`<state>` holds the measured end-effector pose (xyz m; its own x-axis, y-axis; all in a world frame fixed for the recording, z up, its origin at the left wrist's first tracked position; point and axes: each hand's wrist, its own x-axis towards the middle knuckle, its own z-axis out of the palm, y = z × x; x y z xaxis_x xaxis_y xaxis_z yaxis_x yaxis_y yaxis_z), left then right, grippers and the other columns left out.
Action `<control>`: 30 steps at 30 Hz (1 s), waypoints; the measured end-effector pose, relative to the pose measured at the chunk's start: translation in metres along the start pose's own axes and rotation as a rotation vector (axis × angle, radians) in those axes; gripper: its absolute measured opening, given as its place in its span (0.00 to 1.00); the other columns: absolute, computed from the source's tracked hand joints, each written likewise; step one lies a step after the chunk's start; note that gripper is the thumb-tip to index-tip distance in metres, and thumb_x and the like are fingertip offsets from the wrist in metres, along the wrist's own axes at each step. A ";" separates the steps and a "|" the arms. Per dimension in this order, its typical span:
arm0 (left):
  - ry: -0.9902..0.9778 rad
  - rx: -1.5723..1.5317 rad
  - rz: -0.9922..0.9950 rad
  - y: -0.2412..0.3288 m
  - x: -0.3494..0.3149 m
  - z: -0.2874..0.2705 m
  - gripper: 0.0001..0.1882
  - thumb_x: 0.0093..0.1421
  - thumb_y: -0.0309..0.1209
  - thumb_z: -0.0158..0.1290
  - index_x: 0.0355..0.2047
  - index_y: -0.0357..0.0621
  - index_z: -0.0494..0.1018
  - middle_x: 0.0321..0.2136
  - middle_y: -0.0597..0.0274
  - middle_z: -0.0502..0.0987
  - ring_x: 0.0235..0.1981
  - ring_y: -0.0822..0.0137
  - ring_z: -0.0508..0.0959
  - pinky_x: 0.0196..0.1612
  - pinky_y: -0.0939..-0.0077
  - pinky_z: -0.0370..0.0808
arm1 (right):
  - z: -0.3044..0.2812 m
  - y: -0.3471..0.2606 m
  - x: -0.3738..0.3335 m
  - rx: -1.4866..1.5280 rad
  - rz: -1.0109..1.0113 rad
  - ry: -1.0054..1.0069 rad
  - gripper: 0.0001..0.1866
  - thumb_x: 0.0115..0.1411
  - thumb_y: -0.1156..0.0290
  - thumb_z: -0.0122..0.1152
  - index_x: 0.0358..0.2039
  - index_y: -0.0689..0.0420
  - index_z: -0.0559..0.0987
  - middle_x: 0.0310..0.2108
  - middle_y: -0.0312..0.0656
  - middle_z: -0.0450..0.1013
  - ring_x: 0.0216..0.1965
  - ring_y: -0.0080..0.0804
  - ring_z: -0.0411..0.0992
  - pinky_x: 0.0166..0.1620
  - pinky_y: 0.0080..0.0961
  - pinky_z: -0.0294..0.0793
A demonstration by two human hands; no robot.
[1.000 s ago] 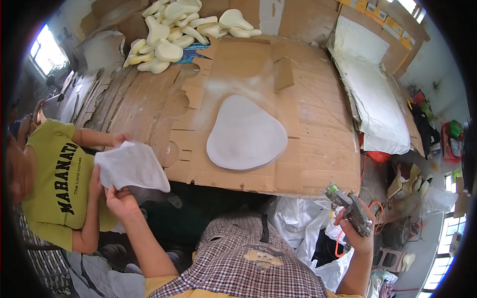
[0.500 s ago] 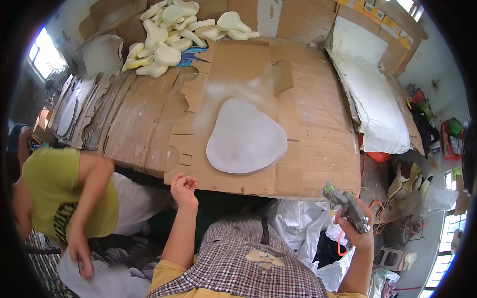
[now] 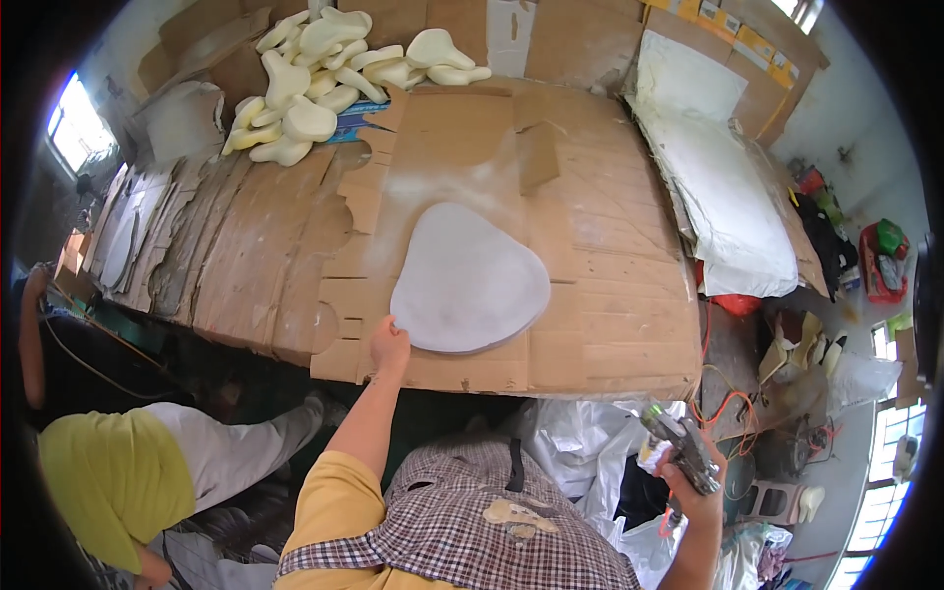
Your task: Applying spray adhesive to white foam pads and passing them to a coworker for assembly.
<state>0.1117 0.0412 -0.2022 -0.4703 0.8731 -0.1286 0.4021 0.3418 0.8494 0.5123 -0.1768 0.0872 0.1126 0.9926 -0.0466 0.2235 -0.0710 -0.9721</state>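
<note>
A grey, rounded triangular pad (image 3: 472,277) lies flat on the cardboard-covered table (image 3: 629,344) in front of me. My left hand (image 3: 389,349) is at its lower left edge, fingers closed and seemingly pinching the rim; the fingertips are partly hidden. Off to the right, beyond the table's near edge, my right hand (image 3: 696,492) is wrapped round a dark metal spray gun (image 3: 683,447). Its green-marked front end points up and left, away from the pad's surface.
Cream foam pieces (image 3: 310,120) are heaped at the back left. White sheeting (image 3: 713,157) covers a board at the right. A person in a yellow-green shirt (image 3: 118,482) bends low at my left. An orange hose (image 3: 733,403) hangs beyond the table's right end.
My left hand has moved forward and right from the table's near edge to the pad's rim. The person at left has bent lower. My right hand still holds the spray gun.
</note>
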 end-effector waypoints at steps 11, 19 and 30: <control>0.003 0.472 0.032 0.014 -0.006 0.008 0.16 0.55 0.29 0.52 0.44 0.39 0.70 0.45 0.47 0.70 0.48 0.48 0.72 0.48 0.55 0.71 | -0.006 0.001 -0.009 -0.130 0.060 0.015 0.24 0.49 0.76 0.65 0.48 0.67 0.74 0.25 0.37 0.75 0.29 0.21 0.73 0.35 0.20 0.72; 0.067 0.483 0.025 0.002 0.003 0.014 0.06 0.54 0.28 0.53 0.31 0.39 0.73 0.37 0.51 0.74 0.42 0.49 0.75 0.43 0.57 0.73 | 0.010 0.005 -0.008 0.017 0.059 -0.244 0.25 0.48 0.78 0.67 0.48 0.67 0.74 0.28 0.38 0.75 0.30 0.21 0.73 0.35 0.20 0.72; 0.112 0.061 -0.112 0.005 0.012 0.020 0.03 0.49 0.26 0.53 0.21 0.41 0.72 0.25 0.57 0.75 0.31 0.57 0.77 0.35 0.64 0.74 | -0.007 0.012 -0.018 -0.044 0.110 -0.192 0.24 0.48 0.78 0.67 0.48 0.67 0.74 0.28 0.38 0.75 0.30 0.20 0.72 0.36 0.19 0.71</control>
<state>0.1240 0.0601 -0.2092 -0.5978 0.7855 -0.1600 0.3879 0.4580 0.7998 0.5195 -0.1958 0.0781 -0.0470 0.9790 -0.1984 0.2622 -0.1795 -0.9482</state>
